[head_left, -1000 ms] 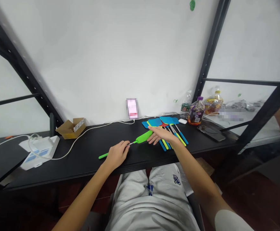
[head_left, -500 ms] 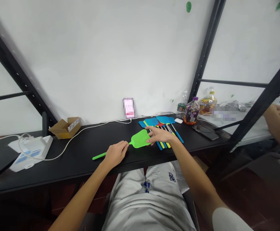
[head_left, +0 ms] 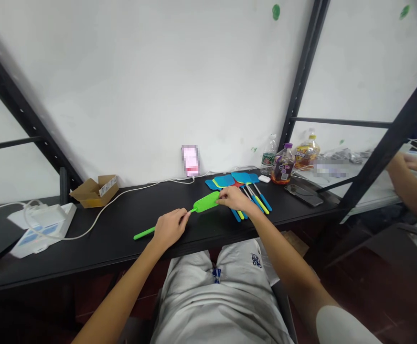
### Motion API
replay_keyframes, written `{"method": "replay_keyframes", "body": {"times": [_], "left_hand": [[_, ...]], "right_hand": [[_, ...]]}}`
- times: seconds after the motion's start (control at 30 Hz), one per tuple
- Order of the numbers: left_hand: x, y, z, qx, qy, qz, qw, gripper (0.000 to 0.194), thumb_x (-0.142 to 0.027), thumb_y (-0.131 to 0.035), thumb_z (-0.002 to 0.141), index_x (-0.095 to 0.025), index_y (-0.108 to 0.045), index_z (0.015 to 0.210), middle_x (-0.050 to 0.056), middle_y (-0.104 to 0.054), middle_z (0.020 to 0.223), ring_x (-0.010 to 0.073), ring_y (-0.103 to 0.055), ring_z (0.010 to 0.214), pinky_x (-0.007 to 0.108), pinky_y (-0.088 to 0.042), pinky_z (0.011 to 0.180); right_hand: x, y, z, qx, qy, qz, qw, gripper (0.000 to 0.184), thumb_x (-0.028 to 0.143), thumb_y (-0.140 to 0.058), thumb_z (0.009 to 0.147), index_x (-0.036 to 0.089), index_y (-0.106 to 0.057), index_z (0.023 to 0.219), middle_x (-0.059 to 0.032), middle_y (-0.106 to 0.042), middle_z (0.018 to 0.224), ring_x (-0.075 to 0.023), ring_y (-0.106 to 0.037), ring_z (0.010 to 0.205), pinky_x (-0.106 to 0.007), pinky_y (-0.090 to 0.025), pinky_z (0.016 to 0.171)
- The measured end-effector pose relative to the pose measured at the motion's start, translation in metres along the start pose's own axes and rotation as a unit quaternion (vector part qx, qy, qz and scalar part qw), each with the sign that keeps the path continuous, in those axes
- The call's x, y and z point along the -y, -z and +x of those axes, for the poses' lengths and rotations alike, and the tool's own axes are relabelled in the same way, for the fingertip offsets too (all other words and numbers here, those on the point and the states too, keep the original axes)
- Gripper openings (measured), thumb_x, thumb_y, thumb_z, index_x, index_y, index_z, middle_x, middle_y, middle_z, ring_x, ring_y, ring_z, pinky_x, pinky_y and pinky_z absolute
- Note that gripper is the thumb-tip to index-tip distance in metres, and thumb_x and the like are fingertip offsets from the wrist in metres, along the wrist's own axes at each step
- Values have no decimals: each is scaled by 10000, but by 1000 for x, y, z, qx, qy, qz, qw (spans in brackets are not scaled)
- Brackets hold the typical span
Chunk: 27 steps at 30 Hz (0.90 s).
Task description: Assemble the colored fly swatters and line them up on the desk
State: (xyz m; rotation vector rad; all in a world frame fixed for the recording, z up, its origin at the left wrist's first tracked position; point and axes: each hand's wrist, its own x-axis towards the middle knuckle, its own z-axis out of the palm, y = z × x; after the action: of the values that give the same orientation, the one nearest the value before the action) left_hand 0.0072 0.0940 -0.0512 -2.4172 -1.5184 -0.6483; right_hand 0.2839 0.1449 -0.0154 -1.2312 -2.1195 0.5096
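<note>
A bright green fly swatter lies across both my hands at the front of the black table. My left hand is closed around its shaft, and the handle end sticks out to the left. My right hand pinches the far edge of the perforated head, which is tilted and looks narrow from here. Just beyond my right hand rest several more fly swatters, with blue heads and one red one, and blue and yellow handles pointing towards me. My right hand and forearm hide part of them.
A lit phone leans on the wall, with a white cable. An open cardboard box and a white power strip are at left. To the right are a water bottle, a purple-capped bottle, a white case and a dark phone.
My right hand has gone from spread fingers beside the swatter head to a pinch on its edge. The head has turned from facing up to a tilted, narrower view.
</note>
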Motion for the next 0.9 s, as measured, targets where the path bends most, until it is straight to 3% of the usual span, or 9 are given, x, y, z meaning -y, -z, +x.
{"method": "replay_keyframes", "body": {"times": [0.07,0.13,0.23,0.37,0.47,0.6,0.7,0.9], "left_hand": [[-2,1,0,3,15,8,1000,371,-419,-388,1027,-216,-555,765,5,-680,780,174,-616,704,286,-253,592],[-3,2,1,9,32,15,999,398,-447,-397,1020,-214,-547,734,5,-680,758,180,-622,699,288,-233,580],[-4,3,1,23,60,29,998,432,-485,-405,1008,-210,-547,706,15,-677,731,194,-630,694,291,-207,565],[-4,2,1,27,73,40,996,465,-517,-408,1000,-205,-557,690,26,-660,694,200,-625,670,294,-192,556],[-3,-1,0,3,46,31,998,452,-495,-415,1009,-202,-554,694,20,-645,691,185,-612,663,294,-220,558],[-1,-6,-3,-36,-10,1,999,392,-430,-406,1030,-199,-583,767,22,-628,744,168,-592,671,285,-317,590],[0,-8,-3,-55,-70,-56,994,313,-343,-393,1042,-190,-632,909,43,-629,843,173,-606,755,285,-420,689],[2,-8,-4,-54,-148,-167,973,259,-230,-405,1035,-197,-606,1196,76,-615,1007,197,-604,942,341,-500,870]], "right_hand": [[-4,-1,-1,44,-8,49,998,215,254,-611,827,162,-598,633,-7,-618,605,-117,-535,547,-229,-369,521],[-10,-1,-1,97,-23,133,986,141,218,-540,850,165,-671,843,-52,-727,837,-135,-630,612,-227,-450,516],[-20,0,0,122,-19,181,976,411,124,-499,817,201,-661,1187,-80,-713,1163,-179,-708,852,-262,-564,635],[-22,1,0,119,40,46,991,601,60,-469,810,178,-572,1390,-96,-711,1185,-219,-678,1034,-336,-550,867],[-12,1,-2,138,37,-69,987,661,61,-452,834,177,-481,1485,-122,-689,1249,-261,-652,1114,-379,-514,928],[9,2,-10,112,1,-144,983,605,127,-427,909,171,-449,1512,-151,-607,1394,-315,-583,1253,-399,-477,978],[26,1,-18,76,17,-173,982,530,197,-452,947,122,-498,1470,-173,-584,1417,-326,-557,1288,-393,-446,1007],[55,-19,-21,77,112,-133,982,407,451,-620,923,189,-691,1227,-116,-752,1102,-272,-691,1010,-300,-461,796]]}}
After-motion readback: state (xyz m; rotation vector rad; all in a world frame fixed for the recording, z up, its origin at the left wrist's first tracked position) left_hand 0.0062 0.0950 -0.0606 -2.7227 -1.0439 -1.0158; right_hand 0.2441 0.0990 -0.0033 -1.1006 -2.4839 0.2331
